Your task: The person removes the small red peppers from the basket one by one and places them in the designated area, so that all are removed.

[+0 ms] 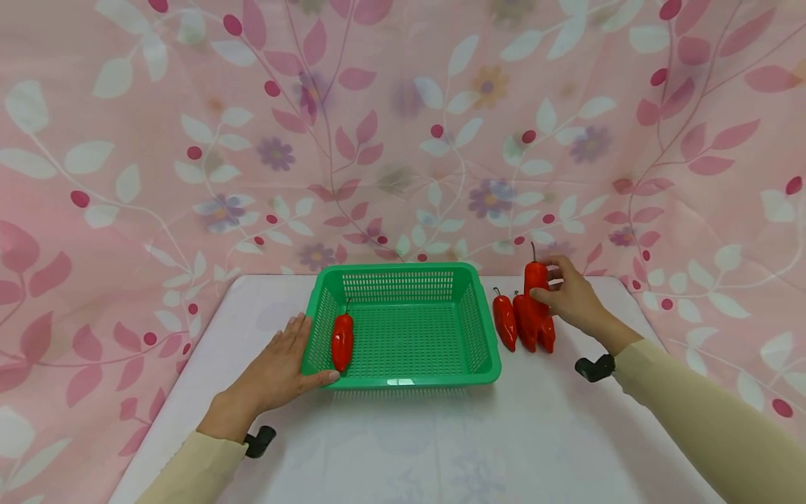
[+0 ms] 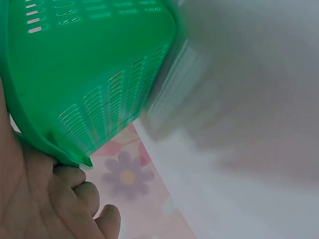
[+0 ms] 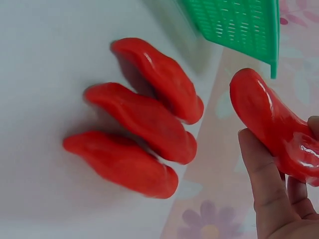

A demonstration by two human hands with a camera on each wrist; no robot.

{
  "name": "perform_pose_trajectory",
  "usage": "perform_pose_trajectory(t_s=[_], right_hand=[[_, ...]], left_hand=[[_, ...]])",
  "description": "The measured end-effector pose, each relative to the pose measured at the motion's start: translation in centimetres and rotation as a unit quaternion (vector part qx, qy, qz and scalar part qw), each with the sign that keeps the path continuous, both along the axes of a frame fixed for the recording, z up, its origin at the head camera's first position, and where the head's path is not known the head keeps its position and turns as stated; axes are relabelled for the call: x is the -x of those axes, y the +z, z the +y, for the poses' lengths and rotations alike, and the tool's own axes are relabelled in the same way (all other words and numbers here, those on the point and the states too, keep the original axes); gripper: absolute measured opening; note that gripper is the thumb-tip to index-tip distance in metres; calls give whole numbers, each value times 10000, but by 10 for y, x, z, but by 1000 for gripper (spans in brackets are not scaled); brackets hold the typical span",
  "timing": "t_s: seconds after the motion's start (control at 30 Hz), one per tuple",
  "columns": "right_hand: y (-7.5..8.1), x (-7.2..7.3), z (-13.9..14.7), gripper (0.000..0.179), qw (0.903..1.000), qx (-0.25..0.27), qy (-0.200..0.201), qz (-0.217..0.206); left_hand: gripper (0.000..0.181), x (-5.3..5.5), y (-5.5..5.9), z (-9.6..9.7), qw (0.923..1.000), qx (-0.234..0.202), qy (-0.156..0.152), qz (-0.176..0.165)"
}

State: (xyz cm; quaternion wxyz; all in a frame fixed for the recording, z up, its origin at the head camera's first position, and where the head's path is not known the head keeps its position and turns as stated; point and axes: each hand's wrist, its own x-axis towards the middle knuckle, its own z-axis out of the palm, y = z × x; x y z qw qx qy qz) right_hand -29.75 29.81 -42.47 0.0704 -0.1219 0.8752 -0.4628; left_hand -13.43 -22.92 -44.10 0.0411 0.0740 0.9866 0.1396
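"Pink floral cloth (image 1: 403, 105) behind the white counter (image 1: 403, 441), and one red pepper (image 1: 343, 341) lies inside the green basket (image 1: 441, 381), along its left side!"

"Left hand (image 1: 273, 367) on the basket's left rim, fingers straight, nothing gripped. Bracing it, I'd say."

"And right of the basket, the right hand (image 1: 569, 297): thumb and fingers clamped on another pepper (image 1: 536, 278), stem up!"

"Lifted apart from three loose peppers (image 3: 139, 122) below. Why that neat row?"

"Probably easy reach: side by side, near the basket, each can be pinched singly."

light: soft, even | held pepper (image 3: 271, 124): glossy highlights | left-wrist tabletop (image 2: 259, 114): grey, shadowed
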Motion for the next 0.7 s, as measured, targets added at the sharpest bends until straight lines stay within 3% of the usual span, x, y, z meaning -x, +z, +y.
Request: perform_pose_trajectory(t_s=[0.37,0.7], right_hand=[[-12,-1,20,80,9987,-455,-228,-67],[-24,1,40,78,9974,-543,-365,-288]], left_hand=[[136,-1,0,0,10000,-14,-30,7],[135,0,-1,-1,9999,-117,-12,-35]])
